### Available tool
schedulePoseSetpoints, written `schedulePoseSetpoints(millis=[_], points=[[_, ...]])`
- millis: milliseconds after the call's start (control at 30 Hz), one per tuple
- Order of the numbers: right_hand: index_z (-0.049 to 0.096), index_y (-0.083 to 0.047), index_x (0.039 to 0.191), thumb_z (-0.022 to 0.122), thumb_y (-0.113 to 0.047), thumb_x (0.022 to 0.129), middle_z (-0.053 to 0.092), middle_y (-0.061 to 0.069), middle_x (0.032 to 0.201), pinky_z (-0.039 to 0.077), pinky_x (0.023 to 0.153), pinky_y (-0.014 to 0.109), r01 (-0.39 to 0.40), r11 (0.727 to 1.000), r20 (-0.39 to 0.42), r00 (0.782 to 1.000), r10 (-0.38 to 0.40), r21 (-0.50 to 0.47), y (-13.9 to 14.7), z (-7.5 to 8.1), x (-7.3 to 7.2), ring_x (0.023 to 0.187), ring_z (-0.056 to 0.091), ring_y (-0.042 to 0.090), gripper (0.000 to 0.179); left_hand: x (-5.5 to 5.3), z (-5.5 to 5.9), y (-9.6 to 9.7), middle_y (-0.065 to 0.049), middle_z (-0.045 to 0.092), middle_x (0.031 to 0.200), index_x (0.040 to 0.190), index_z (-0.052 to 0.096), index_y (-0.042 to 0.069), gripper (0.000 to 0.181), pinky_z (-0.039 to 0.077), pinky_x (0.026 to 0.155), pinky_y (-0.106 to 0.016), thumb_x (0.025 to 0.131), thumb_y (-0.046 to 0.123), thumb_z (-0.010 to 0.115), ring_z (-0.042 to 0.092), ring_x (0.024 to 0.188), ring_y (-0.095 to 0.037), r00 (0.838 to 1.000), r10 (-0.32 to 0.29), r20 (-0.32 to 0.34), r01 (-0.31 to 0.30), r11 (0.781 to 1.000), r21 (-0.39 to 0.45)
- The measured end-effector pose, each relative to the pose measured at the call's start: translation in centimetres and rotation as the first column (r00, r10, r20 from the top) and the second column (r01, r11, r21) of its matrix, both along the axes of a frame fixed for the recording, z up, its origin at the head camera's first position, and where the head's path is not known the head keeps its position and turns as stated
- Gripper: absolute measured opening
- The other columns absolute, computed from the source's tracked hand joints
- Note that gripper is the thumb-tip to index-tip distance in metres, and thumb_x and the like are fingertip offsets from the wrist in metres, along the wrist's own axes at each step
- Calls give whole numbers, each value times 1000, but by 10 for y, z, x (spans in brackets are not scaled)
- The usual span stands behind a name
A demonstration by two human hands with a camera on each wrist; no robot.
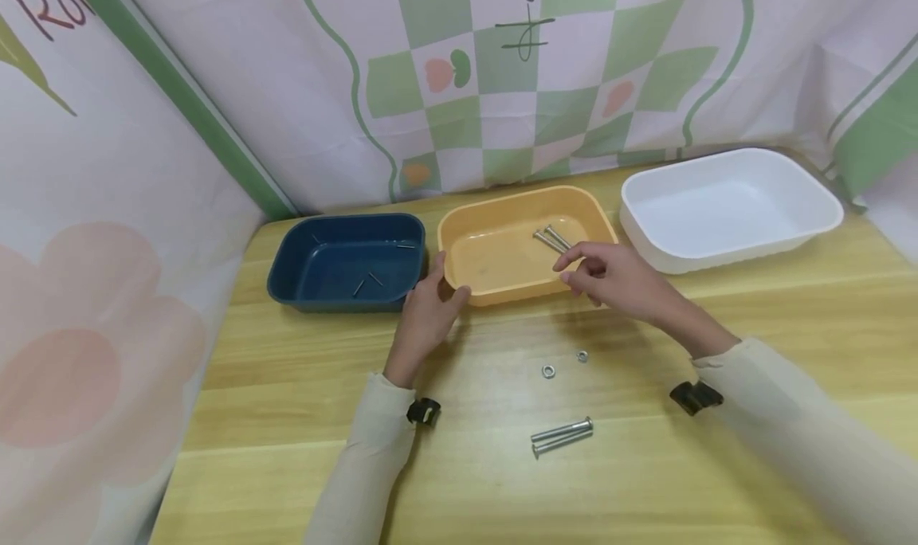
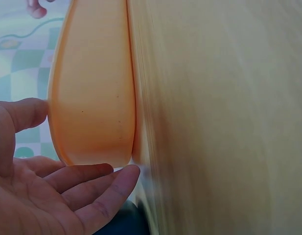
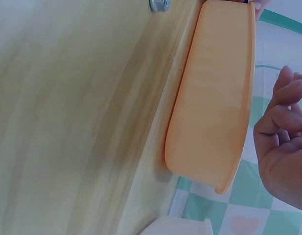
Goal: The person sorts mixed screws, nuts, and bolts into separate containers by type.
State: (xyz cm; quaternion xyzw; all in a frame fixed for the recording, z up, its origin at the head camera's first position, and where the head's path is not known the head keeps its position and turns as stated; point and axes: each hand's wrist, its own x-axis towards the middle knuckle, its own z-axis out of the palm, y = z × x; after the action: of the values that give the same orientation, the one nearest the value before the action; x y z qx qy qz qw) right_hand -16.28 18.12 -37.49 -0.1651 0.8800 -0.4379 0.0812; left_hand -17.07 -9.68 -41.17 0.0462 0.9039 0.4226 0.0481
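At the left end of the orange tray (image 1: pixel 488 250), my left hand (image 1: pixel 426 314) holds the corner. Its thumb lies at the front rim and its fingers lie along the end wall (image 2: pixel 94 98). My right hand (image 1: pixel 613 278) hovers over the tray's right front rim, fingers loosely bent, with nothing visible in them. Two long metal bolts (image 1: pixel 549 241) lie inside the orange tray, partly hidden by that hand. On the table in front are two hex nuts (image 1: pixel 548 371) and, nearer me, a pair of bolts (image 1: pixel 562 432) side by side.
To the left of the orange tray stands a dark blue tray (image 1: pixel 337 299) with several thin small metal pieces in it. A white tray (image 1: pixel 731 210) is at the right. Behind the wooden table (image 1: pixel 287 417) hangs a green-and-white patterned cloth (image 1: pixel 502 75).
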Motion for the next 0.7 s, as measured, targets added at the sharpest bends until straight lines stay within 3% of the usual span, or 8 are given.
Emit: schedulePoseSetpoints(millis=[133,367,500,700], points=[[58,-15,104,54,-34,88,57,8,67,44,50,33,-32,999,19,999,33,-21,2,-1,5,59,52,26,26,0,1,0,-1,44,132,144,17,19,73,33,93,-38,85,45,51,36,120,-12,1000,2,1,-2,1000,3],[58,-13,105,58,-20,87,60,4,76,44,49,30,-87,995,-22,996,85,-55,6,-4,15,58,53,24,19,-1,-1,1,-1,47,130,143,18,21,73,34,93,-39,84,46,52,38,119,-13,1000,7,3,-7,1000,14],[58,-11,107,58,-20,87,60,6,79,44,48,30,-92,994,-37,995,90,-55,9,-6,21,58,53,25,22,-1,-1,0,0,48,129,143,18,22,73,34,93,-40,84,46,52,39,119,-14,1000,9,1,-9,1000,11],[57,-9,107,58,-18,87,59,11,84,46,51,32,-83,991,13,996,85,-102,11,-9,31,63,54,28,21,0,-1,1,0,47,130,143,19,19,73,34,93,-39,84,45,53,38,119,-13,1000,9,-11,-9,1000,18]])
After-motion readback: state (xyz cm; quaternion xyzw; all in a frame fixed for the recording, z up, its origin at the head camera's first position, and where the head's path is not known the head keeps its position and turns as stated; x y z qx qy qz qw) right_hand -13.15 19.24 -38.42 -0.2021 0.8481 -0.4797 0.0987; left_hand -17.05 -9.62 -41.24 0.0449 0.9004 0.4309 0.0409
